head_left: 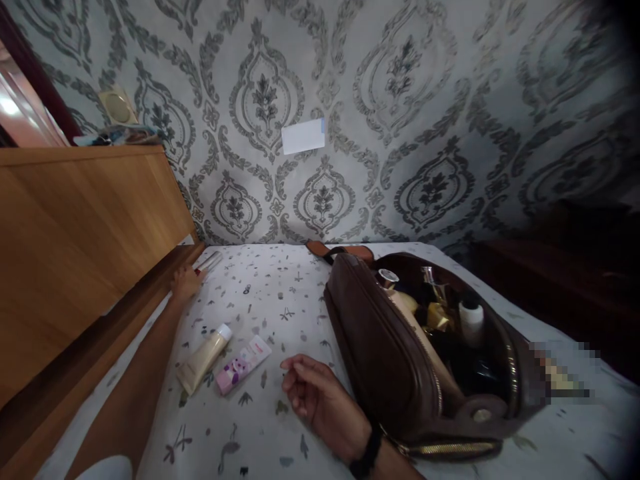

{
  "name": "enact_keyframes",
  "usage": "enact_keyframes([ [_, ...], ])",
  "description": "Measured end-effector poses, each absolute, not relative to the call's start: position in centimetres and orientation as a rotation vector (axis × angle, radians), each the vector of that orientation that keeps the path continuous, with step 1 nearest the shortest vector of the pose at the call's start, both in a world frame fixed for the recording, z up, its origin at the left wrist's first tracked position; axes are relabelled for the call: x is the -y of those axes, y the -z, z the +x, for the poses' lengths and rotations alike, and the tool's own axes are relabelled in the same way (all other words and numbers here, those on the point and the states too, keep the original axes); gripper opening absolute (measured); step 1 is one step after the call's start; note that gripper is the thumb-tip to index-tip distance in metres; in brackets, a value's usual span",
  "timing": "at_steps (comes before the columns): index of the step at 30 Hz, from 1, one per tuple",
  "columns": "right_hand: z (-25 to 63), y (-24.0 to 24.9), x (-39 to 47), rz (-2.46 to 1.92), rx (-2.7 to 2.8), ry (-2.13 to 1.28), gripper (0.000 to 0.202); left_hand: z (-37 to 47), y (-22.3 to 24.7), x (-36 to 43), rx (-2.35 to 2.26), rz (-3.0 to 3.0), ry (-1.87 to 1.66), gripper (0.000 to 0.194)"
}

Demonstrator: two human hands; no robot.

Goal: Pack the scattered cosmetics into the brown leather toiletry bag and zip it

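At the far left edge of the bed, my left hand [186,281] is closed at the near end of a slim, pale, shiny tube [210,261] with a bit of red on it. The fingers partly hide it. My right hand [323,400], with a black band on its wrist, hovers over the sheet beside the bag, fingers loosely curled and holding nothing. Left of it lie a pink-and-purple tube [243,365] and a cream tube [204,360] with a white cap. The brown bag [380,340] stands unzipped, with a white bottle [471,320] and gold-coloured items [439,317] inside.
A patterned sheet [280,287] covers the bed. A wooden headboard [85,233] borders the left side, and a patterned wall [320,87] rises behind. A brown strap [345,252] lies behind the bag. Something blurred out [565,373] is right of the bag.
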State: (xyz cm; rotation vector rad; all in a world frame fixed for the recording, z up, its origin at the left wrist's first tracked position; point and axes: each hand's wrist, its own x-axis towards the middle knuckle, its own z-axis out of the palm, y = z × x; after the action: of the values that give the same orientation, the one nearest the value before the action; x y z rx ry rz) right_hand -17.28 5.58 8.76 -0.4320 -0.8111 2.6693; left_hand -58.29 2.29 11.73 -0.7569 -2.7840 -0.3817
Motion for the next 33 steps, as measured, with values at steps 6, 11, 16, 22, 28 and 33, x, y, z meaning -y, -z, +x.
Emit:
enact_keyframes([
  [6, -17.2, -8.9, -5.5, -0.438, 0.83, -2.66, 0.031, -57.2, -10.9, -3.0, 2.77, -0.855, 0.459, 0.03],
  [11, -17.2, -8.9, -5.5, -0.44, 0.842, -2.657, 0.031, -54.7, -10.5, -2.9, 2.647, -1.085, 0.585, 0.026],
  [16, -17.1, -8.9, -5.5, -0.427, 0.865, -2.642, 0.032, -51.6, -9.7, -1.5, 2.557, -1.345, 0.717, 0.03],
  [22, -17.1, -9.0, -5.5, -0.416, 0.903, -2.639, 0.031, -49.6, -9.9, 0.2, 2.504, -1.485, 0.976, 0.025],
  [28, -17.1, -8.9, -5.6, -0.407, 0.936, -2.626, 0.032, -49.4, -10.8, 0.8, 2.498, -1.37, 1.178, 0.026],
  [33, -17.1, -8.9, -5.5, -0.393, 0.944, -2.624, 0.031, -47.9, -11.3, 2.8, 2.539, -1.325, 1.158, 0.027],
])
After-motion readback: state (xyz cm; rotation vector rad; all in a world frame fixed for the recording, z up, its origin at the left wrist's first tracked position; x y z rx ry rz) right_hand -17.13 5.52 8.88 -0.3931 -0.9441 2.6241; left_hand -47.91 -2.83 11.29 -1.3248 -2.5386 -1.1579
